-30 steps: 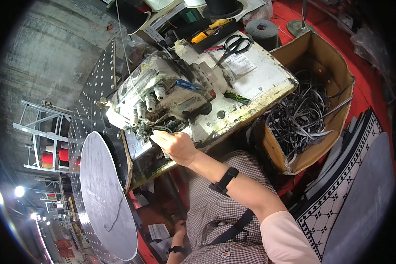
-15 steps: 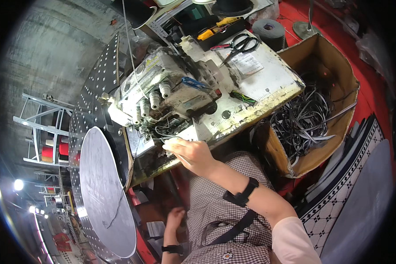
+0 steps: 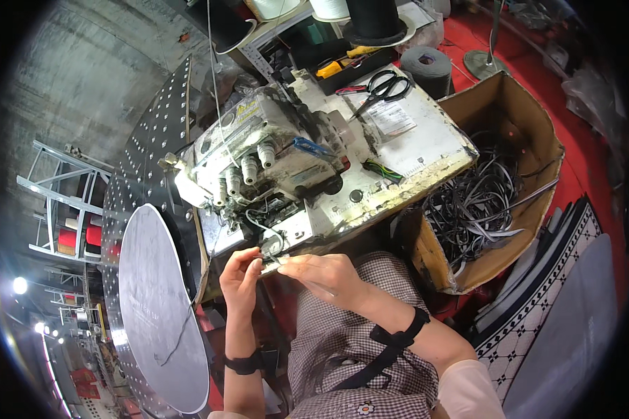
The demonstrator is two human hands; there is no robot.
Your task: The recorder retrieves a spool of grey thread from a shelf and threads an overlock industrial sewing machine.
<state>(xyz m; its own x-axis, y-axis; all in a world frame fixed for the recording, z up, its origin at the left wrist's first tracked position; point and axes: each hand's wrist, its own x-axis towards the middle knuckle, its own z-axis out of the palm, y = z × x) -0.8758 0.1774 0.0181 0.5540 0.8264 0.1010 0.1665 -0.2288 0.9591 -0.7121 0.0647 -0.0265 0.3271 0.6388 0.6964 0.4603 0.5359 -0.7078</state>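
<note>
An overlock sewing machine [image 3: 255,150], worn and greasy, stands on a white worktop [image 3: 426,150]. From its needle area a thin grey strip [image 3: 269,230] curves toward me. The fingers of my right hand [image 3: 325,278] pinch this strip just off the worktop's front edge. Close beside it, almost touching, my left hand [image 3: 239,283] is raised with thumb and forefinger pressed together. Something small and dark shows at those fingertips, too small to name. Blue thread snips [image 3: 311,146] lie on the machine's body.
Black-handled scissors [image 3: 388,87] and a green-and-black tool [image 3: 382,171] lie on the worktop. At right is a cardboard box [image 3: 548,157] of tangled strips. An oval grey mat [image 3: 164,307] stands left, and stacked mats [image 3: 562,335] lie lower right. Thread cones [image 3: 374,21] stand behind.
My left hand has come up from below the worktop to meet my right hand. The right hand has moved slightly right and toward me, drawing the strip out in a curve.
</note>
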